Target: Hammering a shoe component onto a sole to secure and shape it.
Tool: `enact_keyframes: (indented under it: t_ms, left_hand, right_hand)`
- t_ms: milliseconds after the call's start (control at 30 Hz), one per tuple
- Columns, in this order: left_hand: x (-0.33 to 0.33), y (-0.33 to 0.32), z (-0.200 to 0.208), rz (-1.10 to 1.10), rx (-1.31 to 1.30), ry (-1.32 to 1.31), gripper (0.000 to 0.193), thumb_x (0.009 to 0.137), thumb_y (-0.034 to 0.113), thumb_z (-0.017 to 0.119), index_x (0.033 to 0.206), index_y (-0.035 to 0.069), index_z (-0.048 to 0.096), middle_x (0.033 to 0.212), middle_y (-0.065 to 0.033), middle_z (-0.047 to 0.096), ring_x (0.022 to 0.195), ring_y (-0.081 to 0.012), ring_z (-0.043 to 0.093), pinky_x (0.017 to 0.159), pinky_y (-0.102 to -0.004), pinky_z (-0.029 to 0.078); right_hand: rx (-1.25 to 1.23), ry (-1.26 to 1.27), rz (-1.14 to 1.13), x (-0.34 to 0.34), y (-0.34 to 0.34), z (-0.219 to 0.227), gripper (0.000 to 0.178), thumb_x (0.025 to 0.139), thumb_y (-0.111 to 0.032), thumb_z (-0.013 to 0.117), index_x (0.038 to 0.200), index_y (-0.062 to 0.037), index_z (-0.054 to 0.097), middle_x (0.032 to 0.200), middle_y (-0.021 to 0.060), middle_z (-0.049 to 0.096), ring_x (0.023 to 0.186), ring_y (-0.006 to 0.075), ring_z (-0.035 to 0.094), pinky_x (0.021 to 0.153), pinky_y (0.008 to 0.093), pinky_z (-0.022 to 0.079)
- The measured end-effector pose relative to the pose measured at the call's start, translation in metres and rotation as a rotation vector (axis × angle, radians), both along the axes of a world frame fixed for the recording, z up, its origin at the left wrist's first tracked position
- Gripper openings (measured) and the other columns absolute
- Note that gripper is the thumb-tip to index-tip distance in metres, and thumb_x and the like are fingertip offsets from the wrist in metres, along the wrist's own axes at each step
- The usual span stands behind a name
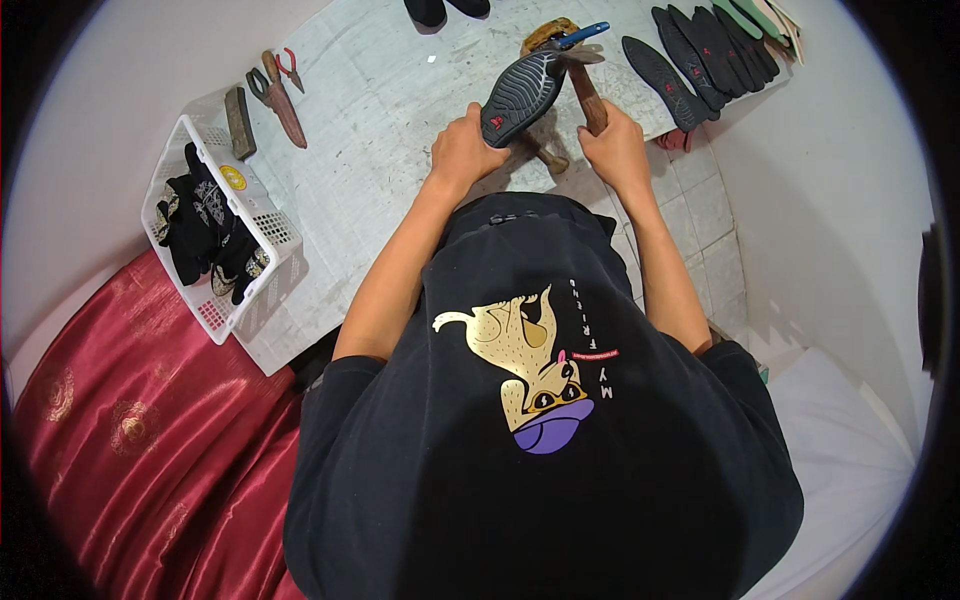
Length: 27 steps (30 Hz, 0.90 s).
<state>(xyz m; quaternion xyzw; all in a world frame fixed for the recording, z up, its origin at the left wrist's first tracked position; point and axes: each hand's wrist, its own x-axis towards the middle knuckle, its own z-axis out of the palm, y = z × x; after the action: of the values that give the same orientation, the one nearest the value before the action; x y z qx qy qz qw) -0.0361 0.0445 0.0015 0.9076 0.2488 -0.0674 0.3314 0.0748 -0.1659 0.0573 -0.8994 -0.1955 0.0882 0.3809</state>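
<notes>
My left hand (466,150) is closed around the heel end of a black shoe (525,98), whose ridged sole faces up and bears a small red mark. In my right hand (614,150) is the wooden handle of a hammer (588,92). The hammer's metal head lies at the shoe's toe; whether they touch I cannot tell. Just beyond the toe is a yellow-brown container (549,34), with a blue-handled tool (583,35) across it. Beneath the shoe, a wooden rod with a knobbed end (553,160) shows in part.
Several black soles (664,82) lie in a row on the white table (370,150), far right, by green pieces (740,18). A white basket (268,225) of black shoe parts stands left, near a dark block (240,122), brown-handled scissors (282,105) and red pliers (289,68). Black shoes (426,10) sit at the far edge.
</notes>
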Motion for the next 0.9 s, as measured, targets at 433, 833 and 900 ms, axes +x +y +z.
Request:
enact_keyframes:
  t_ms: [433,833,900]
  left_hand:
    - [-0.001,0.0,0.001,0.006,-0.021,-0.019,0.063,0.071,0.029,0.088,0.121,0.0,0.061,0.097,-0.0282,0.077,0.094,-0.0494,0.075,0.085,-0.0542,0.06]
    - [0.002,0.001,-0.001,-0.006,-0.014,-0.026,0.068,0.07,0.03,0.089,0.124,-0.001,0.061,0.097,-0.0285,0.077,0.095,-0.0494,0.075,0.086,-0.0533,0.06]
    - [0.002,0.001,-0.003,0.002,-0.017,-0.025,0.069,0.07,0.03,0.089,0.125,-0.001,0.061,0.097,-0.0286,0.077,0.095,-0.0495,0.075,0.086,-0.0532,0.06]
  right_hand:
    - [0.023,0.11,-0.078,-0.029,-0.006,0.003,0.023,0.085,-0.012,0.074,0.1,0.0031,0.068,0.087,0.0277,0.071,0.087,0.0491,0.071,0.077,0.0501,0.055]
    - [0.049,0.115,-0.004,-0.049,-0.013,-0.006,0.018,0.084,-0.007,0.073,0.096,0.0031,0.065,0.079,0.0278,0.066,0.081,0.0512,0.067,0.071,0.0507,0.052]
    - [-0.017,0.125,0.015,-0.052,-0.012,-0.009,0.017,0.084,-0.007,0.072,0.096,0.003,0.065,0.078,0.0278,0.066,0.081,0.0512,0.067,0.07,0.0508,0.052]
